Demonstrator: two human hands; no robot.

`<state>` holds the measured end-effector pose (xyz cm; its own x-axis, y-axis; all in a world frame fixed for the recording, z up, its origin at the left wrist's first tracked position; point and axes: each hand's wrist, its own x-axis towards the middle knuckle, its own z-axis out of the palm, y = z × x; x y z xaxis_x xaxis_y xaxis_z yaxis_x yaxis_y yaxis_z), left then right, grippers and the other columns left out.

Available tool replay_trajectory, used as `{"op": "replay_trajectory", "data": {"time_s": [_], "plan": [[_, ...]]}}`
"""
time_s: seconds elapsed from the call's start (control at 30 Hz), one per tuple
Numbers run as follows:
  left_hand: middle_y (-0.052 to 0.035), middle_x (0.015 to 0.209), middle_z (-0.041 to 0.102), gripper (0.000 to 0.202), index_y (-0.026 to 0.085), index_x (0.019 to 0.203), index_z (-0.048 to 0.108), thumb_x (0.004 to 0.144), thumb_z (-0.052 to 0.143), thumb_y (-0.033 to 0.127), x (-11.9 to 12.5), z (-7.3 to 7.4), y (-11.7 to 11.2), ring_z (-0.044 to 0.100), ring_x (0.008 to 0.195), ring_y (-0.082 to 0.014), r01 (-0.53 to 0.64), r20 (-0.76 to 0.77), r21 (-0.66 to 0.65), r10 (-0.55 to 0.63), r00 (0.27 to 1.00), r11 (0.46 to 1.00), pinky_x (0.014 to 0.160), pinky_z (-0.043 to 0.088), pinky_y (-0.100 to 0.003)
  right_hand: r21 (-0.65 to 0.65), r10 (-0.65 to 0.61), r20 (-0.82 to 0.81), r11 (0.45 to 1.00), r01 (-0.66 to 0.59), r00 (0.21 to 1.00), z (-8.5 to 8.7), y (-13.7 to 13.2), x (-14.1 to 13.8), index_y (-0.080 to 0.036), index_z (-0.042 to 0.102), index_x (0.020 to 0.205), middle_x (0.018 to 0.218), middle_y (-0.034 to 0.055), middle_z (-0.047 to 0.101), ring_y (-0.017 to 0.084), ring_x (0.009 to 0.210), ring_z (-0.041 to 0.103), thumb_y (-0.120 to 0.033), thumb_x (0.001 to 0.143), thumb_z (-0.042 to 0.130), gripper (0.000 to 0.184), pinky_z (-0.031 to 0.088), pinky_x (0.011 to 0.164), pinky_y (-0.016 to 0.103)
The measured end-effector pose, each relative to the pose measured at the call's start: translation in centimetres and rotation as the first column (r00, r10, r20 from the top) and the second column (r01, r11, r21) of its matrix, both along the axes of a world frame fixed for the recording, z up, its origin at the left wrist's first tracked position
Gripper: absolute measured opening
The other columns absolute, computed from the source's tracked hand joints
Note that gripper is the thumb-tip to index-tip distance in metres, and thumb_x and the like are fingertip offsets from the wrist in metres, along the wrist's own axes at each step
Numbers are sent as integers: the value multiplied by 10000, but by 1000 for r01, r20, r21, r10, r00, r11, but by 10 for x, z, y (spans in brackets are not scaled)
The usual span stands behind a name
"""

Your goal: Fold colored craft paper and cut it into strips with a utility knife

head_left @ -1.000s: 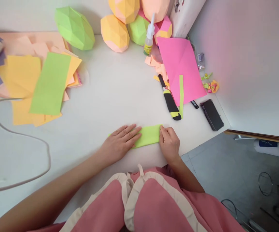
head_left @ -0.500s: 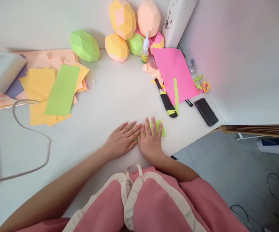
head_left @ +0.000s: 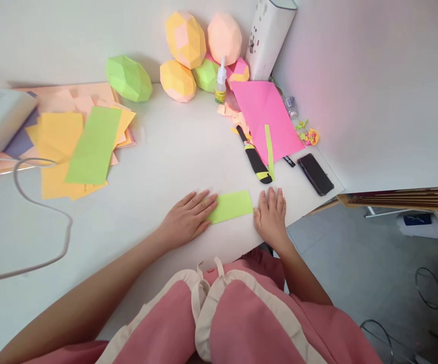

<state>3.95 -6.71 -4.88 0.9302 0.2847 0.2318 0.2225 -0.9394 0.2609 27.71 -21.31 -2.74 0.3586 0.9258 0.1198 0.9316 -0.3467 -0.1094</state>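
A light green piece of paper (head_left: 234, 206) lies flat near the front edge of the table, between my two hands. My left hand (head_left: 188, 218) rests palm down over its left end, fingers stretched out, and hides that part. Just past the paper's right end, my right hand (head_left: 271, 215) lies flat on the table with its fingers spread, holding nothing. Beyond it sit a black and yellow utility knife (head_left: 256, 161) and a narrow green paper strip (head_left: 269, 149), the strip partly over a pink sheet (head_left: 266, 114).
Several faceted paper eggs (head_left: 128, 78) stand along the wall, with a glue bottle (head_left: 221, 83) in front. Coloured sheets (head_left: 92, 146) lie at left, near a white device (head_left: 2, 119) and a cable (head_left: 69, 227). A phone (head_left: 315, 174) is near the right edge.
My right hand has slid right, off the green paper, uncovering most of it. My left hand stays on the paper's left end. The view has shifted slightly.
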Motion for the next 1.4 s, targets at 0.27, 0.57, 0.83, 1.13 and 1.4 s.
{"op": "replay_trajectory", "data": {"time_s": [0.27,0.57,0.83,1.13,1.4], "plan": [[-153,1266,610,271,137,1083,677,935,507,288,-5,8,-3,450,1307,-299,-37,176,-66,48,983,997,1038,442,-463,177,540,-188,840,-512,821,5,25,-9,-176,680,952,894,79,629,172,843,545,-245,965,407,281,403,757,309],[-108,1288,618,292,206,1080,691,952,434,154,-71,14,-10,516,1264,-233,-87,209,-133,114,971,987,978,508,-412,13,632,72,773,-634,772,24,34,0,-170,678,836,716,36,573,158,732,446,-167,950,449,255,270,722,320],[-100,1216,667,268,206,980,734,933,472,179,-73,22,-3,566,1212,-243,-75,161,-65,84,983,995,983,509,-414,-119,898,67,440,-890,435,15,66,-71,-215,611,1194,850,71,564,172,753,450,-271,980,411,298,303,665,304],[-103,1340,589,260,248,1021,747,873,546,173,-89,20,4,511,1288,-260,7,131,-138,12,991,990,1077,432,-438,-347,915,19,385,-855,404,26,88,-92,-318,525,1288,912,59,579,141,671,464,-369,985,392,334,256,583,261],[-113,1339,590,260,212,957,756,855,527,144,-89,18,5,502,1295,-263,18,110,-92,-8,994,996,1061,442,-417,-431,907,34,392,-813,419,33,80,-77,-332,510,1294,849,46,570,151,654,467,-357,989,400,325,246,560,263]]}}
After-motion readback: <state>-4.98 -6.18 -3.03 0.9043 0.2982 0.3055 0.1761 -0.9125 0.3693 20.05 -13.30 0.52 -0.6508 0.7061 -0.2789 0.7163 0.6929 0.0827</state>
